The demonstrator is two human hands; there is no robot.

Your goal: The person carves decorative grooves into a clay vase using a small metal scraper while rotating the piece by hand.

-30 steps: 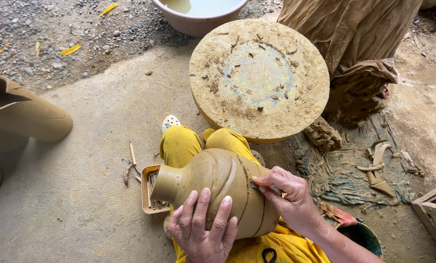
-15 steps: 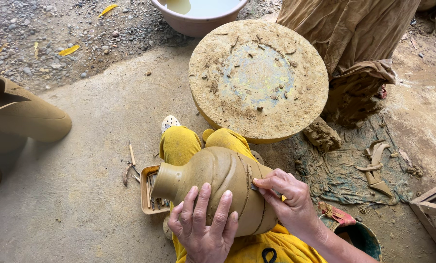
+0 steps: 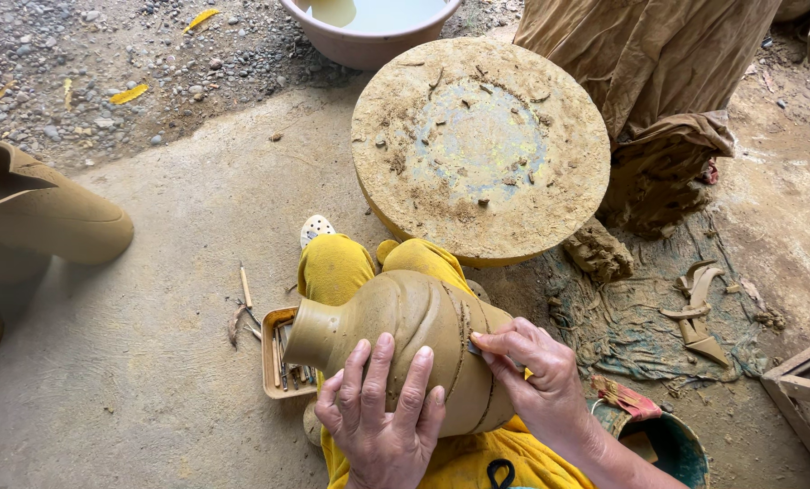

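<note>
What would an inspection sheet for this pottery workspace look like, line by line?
Surface: bare concrete floor, dusty, gravel along its far edge.
Job's things: unfired clay jug lying on its side across the lap, neck pointing left; a small dark tool is pressed to a scored line.
Clutter: small tray of tools under the neck; clay-caked round wheel; clay scraps on a mat; basin of water; a bucket.
Grippers: left hand spread flat on the jug; right hand pinching the tool.
Cables: nothing seen.
Surroundings: draped brown cloth, another clay vessel at left, wooden frame at right.
</note>
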